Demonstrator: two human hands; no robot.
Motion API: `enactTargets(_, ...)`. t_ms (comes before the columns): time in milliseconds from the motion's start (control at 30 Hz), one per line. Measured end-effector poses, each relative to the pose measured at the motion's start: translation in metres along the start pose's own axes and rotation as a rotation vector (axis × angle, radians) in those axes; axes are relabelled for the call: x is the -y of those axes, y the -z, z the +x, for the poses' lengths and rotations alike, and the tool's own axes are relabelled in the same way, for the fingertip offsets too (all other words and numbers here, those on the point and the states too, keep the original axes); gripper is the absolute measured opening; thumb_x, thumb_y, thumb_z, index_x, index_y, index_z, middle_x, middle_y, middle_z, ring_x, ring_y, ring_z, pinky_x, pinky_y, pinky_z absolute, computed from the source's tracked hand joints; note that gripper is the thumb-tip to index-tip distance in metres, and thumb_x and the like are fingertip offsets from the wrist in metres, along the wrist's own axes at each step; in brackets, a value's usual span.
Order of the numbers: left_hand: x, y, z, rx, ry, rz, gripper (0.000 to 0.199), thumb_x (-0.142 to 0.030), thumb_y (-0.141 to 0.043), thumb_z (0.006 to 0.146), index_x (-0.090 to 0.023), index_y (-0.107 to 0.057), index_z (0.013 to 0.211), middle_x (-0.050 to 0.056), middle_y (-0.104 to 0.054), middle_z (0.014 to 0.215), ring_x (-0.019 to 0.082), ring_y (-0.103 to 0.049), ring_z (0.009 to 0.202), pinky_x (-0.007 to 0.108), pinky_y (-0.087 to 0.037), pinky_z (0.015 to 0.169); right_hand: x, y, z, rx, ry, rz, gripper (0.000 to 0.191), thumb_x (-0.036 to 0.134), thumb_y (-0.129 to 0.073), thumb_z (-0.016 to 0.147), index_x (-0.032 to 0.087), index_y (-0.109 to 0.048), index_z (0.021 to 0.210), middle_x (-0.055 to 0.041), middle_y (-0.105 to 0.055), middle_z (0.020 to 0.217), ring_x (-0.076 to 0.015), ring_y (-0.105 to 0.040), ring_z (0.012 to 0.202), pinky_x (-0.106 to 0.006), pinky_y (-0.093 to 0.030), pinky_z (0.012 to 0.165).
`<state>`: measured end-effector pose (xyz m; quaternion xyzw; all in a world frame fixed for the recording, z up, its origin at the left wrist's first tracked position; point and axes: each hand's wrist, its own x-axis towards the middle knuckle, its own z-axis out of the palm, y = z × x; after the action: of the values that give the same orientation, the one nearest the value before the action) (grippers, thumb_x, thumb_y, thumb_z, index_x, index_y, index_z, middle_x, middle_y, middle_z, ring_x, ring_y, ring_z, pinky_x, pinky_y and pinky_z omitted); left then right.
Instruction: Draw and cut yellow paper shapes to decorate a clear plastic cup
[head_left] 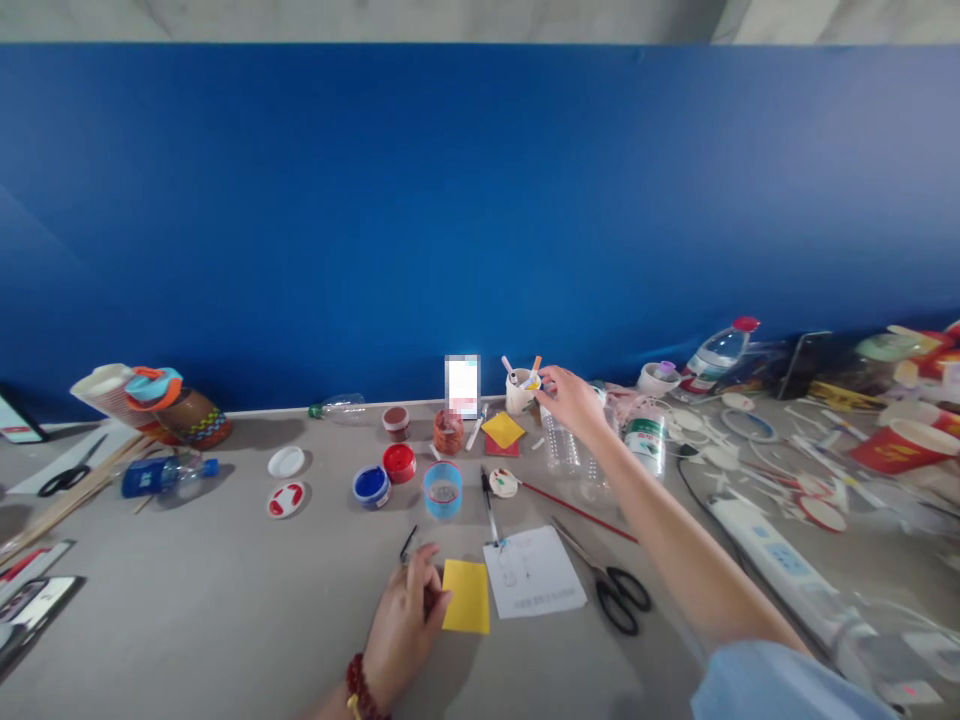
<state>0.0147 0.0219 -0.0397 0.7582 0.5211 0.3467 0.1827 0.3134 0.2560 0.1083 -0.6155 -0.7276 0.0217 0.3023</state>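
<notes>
Our R hand (570, 397) is up at the rim of the white cup (519, 396), which stands near the back of the table (262, 620) w/ pens (511, 368) leaning out; thumb and fingers look slightly parted, but we can't tell if they've pinched anything. Our L hand (405, 610) is low at the front, fingers curled in, just beside the yellow paper (466, 597); a thin dark stick (409, 541) shows by its fingertips, held or not we can't tell. Cup's prob. light and a bit top-heavy w/ the tall stuff in it, so we'd steady it low on the wall — a tug at the rim could tip it. Pens should be stiff, smooth & light: best taken one at a time, near the top, and drawn straight up. Paper's thin and soft, prob. creases easily — we'd lift it by an edge, w/ a light pinch, no squeezing
</notes>
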Motion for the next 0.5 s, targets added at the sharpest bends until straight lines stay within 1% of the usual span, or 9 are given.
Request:
enactTargets(100,0.001,-0.002,0.0,-0.001,0.019,0.0,0.054,-0.009,-0.048,0.082,-0.02,-0.035,0.133,-0.002,-0.062,0.071,0.018,-0.064,0.067,0.033,-0.054,0.072,-0.004,-0.016,0.022,0.021,0.012,-0.002,0.02,0.019,-0.062,0.077,0.021,-0.067,0.096,-0.0077,-0.072,0.093,-0.0234,-0.064,0.081,-0.027,-0.043,0.063)
enactTargets(167,0.001,-0.002,0.0,0.003,0.033,0.008,0.055,-0.009,-0.048,0.081,-0.02,-0.034,0.133,-0.002,-0.062,0.072,0.018,-0.064,0.067,0.032,-0.054,0.071,-0.008,-0.021,0.03,0.02,-0.001,0.009,0.016,0.018,-0.059,0.079,0.021,-0.068,0.092,-0.007,-0.073,0.089,-0.0226,-0.064,0.079,-0.026,-0.042,0.062)
enactTargets(300,0.0,-0.001,0.001,0.003,0.018,0.011,0.057,-0.009,-0.049,0.08,-0.02,-0.035,0.134,-0.002,-0.062,0.072,0.019,-0.063,0.069,0.031,-0.053,0.071,-0.019,-0.018,0.04,-0.02,-0.059,0.066,0.017,0.026,-0.056,0.084,0.022,-0.068,0.095,-0.0053,-0.073,0.089,-0.0212,-0.065,0.08,-0.025,-0.042,0.061)
enactTargets(400,-0.001,-0.001,0.002,0.009,0.016,0.01,0.056,-0.01,-0.048,0.081,-0.02,-0.034,0.134,-0.002,-0.061,0.071,0.018,-0.062,0.067,0.032,-0.053,0.071,-0.027,-0.013,0.045,-0.04,-0.089,0.13,0.018,0.033,-0.055,0.086,0.021,-0.068,0.092,-0.0045,-0.074,0.087,-0.0199,-0.066,0.079,-0.025,-0.043,0.06)
enactTargets(500,-0.003,-0.001,0.002,0.023,0.025,0.028,0.055,-0.01,-0.047,0.082,-0.019,-0.033,0.134,-0.001,-0.061,0.072,0.019,-0.062,0.07,0.034,-0.053,0.073,-0.034,-0.01,0.047,-0.062,-0.111,0.203,0.021,0.036,-0.054,0.086,0.02,-0.067,0.089,-0.0051,-0.075,0.086,-0.0196,-0.067,0.078,-0.025,-0.046,0.06)
